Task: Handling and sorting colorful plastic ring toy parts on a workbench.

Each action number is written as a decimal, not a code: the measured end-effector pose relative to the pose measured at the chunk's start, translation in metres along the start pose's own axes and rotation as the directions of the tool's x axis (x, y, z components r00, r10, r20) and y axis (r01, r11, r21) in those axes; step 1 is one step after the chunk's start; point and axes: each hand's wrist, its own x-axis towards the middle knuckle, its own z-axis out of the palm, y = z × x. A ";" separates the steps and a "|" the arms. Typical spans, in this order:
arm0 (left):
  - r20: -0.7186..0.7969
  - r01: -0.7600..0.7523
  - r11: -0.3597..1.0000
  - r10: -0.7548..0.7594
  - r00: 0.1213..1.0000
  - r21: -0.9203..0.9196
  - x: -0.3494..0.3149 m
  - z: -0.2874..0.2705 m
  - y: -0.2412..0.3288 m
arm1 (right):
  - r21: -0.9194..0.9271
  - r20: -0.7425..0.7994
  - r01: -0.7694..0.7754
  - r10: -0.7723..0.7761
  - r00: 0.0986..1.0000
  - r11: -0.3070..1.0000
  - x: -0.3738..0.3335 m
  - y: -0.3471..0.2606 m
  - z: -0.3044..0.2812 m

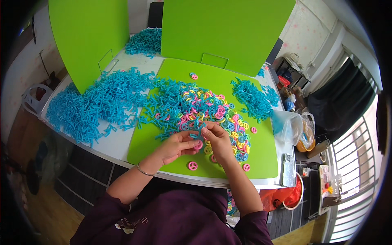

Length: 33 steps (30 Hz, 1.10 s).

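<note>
My left hand (pixel 174 147) is closed, with a pink plastic wheel (pixel 198 145) pinched at its fingertips. Close beside it, my right hand (pixel 217 141) pinches a small blue plastic piece (pixel 201 127) between thumb and fingers. Both hands meet over a heap of small spoked wheels (pixel 222 112) in pink, yellow, blue and green. Branching blue plastic pieces (pixel 167 96) mix into the left side of this heap. A single pink wheel (pixel 192 165) lies near the front edge, in front of my hands. The exact join between the held parts is hidden by my fingers.
A green mat (pixel 143 149) covers the middle of the white table (pixel 116 149). Large blue piles lie left (pixel 98 102) and right (pixel 253 100). Upright green boards (pixel 228 32) stand behind. A phone (pixel 288 169) and a plastic bag (pixel 288 126) sit at the right edge.
</note>
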 end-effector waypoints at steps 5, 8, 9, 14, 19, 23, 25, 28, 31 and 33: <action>-0.126 -0.120 0.989 0.109 0.986 -0.088 0.002 -0.008 -0.001 | -0.002 -0.059 0.111 -0.111 0.992 0.994 0.000 0.002 -0.002; -0.251 -0.176 0.980 0.147 0.957 -0.096 0.001 -0.003 0.004 | 0.195 -0.082 0.127 -0.113 0.990 0.973 0.001 -0.004 0.002; -0.251 -0.176 0.980 0.147 0.957 -0.096 0.001 -0.004 0.004 | 0.083 -0.064 0.098 -0.093 0.994 0.992 -0.001 -0.006 0.000; -0.277 -0.277 0.947 0.226 0.934 -0.161 0.000 -0.001 0.004 | -0.162 0.031 0.064 -0.060 0.998 0.985 -0.005 0.006 0.005; -0.296 -0.326 0.943 0.296 0.908 -0.059 0.000 -0.004 0.000 | -0.167 0.046 0.063 -0.056 0.997 0.984 -0.009 0.002 0.015; -0.319 -0.379 0.916 0.401 0.859 0.130 0.000 -0.006 -0.001 | -0.164 0.066 0.074 -0.064 0.996 0.984 -0.011 0.005 0.017; -0.314 -0.395 0.901 0.433 0.845 0.178 -0.001 -0.006 -0.002 | -0.355 0.051 0.131 -0.120 0.991 0.926 -0.012 0.010 0.013; -0.310 -0.409 0.884 0.463 0.830 0.225 0.000 -0.007 -0.004 | -0.535 0.035 0.187 -0.200 0.979 0.824 -0.014 0.013 0.013; -0.275 -0.447 0.823 0.547 0.791 0.351 0.000 -0.004 -0.006 | -0.511 0.033 0.174 -0.183 0.983 0.842 -0.015 0.008 0.018; -0.219 -0.478 0.743 0.622 0.752 0.468 -0.002 -0.001 -0.006 | -0.486 0.041 0.149 -0.147 0.988 0.861 -0.015 0.007 0.018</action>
